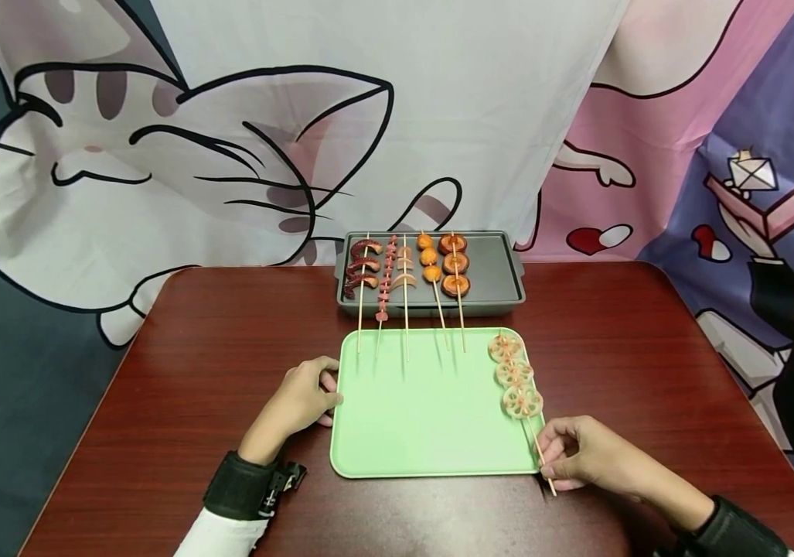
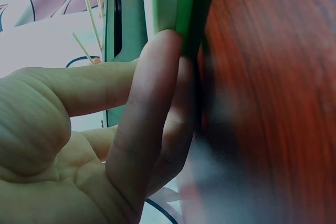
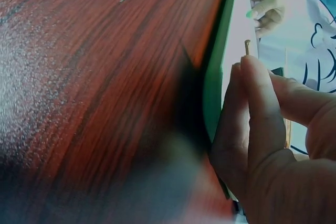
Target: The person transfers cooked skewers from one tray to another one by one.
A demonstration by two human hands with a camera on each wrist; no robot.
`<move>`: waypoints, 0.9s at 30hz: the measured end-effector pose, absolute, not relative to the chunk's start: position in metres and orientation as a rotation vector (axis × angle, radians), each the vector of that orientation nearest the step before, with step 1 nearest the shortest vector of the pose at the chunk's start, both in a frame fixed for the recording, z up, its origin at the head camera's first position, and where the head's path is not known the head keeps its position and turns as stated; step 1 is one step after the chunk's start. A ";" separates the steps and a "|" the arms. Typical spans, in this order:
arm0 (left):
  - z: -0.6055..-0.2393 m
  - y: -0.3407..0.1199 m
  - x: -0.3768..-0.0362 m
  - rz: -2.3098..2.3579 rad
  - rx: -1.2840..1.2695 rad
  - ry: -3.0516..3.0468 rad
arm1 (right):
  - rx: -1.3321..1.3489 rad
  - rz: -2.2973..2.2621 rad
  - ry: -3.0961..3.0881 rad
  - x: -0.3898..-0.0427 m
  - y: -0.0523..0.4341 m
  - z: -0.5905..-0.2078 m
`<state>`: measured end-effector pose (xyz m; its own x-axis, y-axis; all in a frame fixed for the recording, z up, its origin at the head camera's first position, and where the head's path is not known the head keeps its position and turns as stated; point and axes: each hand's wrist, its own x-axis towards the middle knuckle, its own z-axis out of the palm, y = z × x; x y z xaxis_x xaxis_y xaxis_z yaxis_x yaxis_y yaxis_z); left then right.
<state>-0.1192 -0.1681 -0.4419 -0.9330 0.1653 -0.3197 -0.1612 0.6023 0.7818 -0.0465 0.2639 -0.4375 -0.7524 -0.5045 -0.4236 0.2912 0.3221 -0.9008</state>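
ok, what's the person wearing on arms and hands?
Both hands are bare: left hand, right hand. Each wrist carries a black strap; the left one has a small black clip toward the tray. A white sleeve shows behind the left strap.

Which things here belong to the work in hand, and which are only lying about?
In the work:
- lotus root skewer, stick pinched by right hand
- green tray, edge touched by left hand

Lying about:
- dark grill pan
- five skewers on it
- cartoon cloth

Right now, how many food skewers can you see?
6: five lie side by side on the dark grill pan, sticks overhanging the green tray; the lotus-root skewer lies on the tray, pinched by the right hand.
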 end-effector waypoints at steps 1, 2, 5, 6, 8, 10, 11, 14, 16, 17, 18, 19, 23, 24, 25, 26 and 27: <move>-0.442 -0.168 -0.119 1.257 0.004 2.473 | -0.185 -1.493 1.922 -0.046 0.263 -0.438; -0.442 -0.168 -0.119 1.257 0.005 2.473 | -0.184 -1.485 1.932 -0.046 0.263 -0.438; -0.442 -0.168 -0.120 1.255 0.011 2.469 | -0.184 -1.439 1.985 -0.045 0.262 -0.438; -0.442 -0.168 -0.120 1.255 0.012 2.468 | -0.187 -1.421 2.006 -0.045 0.261 -0.437; -0.442 -0.167 -0.120 1.255 0.013 2.467 | -0.194 -1.385 2.046 -0.045 0.260 -0.437; -0.442 -0.168 -0.121 1.256 0.011 2.466 | -0.204 -1.345 2.081 -0.044 0.257 -0.436; -0.442 -0.168 -0.121 1.256 0.011 2.466 | -0.211 -1.331 2.094 -0.044 0.256 -0.436; -0.442 -0.168 -0.120 1.259 0.007 2.467 | -0.235 -1.290 2.135 -0.044 0.254 -0.436; -0.442 -0.168 -0.120 1.262 0.005 2.469 | -0.250 -1.264 2.168 -0.044 0.253 -0.436; -0.442 -0.168 -0.120 1.262 0.004 2.470 | -0.258 -1.250 2.187 -0.044 0.252 -0.436; -0.443 -0.168 -0.120 1.263 0.003 2.470 | -0.265 -1.235 2.209 -0.044 0.252 -0.436; -0.443 -0.168 -0.120 1.265 0.003 2.470 | -0.271 -1.220 2.228 -0.044 0.251 -0.436; -0.443 -0.168 -0.120 1.267 0.005 2.472 | -0.290 -1.153 2.320 -0.044 0.249 -0.436; -0.443 -0.168 -0.120 1.268 0.006 2.473 | -0.293 -1.131 2.349 -0.043 0.248 -0.436; -0.444 -0.168 -0.120 1.268 0.005 2.474 | -0.296 -1.107 2.380 -0.043 0.247 -0.436; -0.444 -0.168 -0.120 1.267 0.004 2.474 | -0.301 -1.081 2.414 -0.043 0.246 -0.436; -0.444 -0.168 -0.120 1.266 0.003 2.474 | -0.306 -1.058 2.442 -0.043 0.245 -0.436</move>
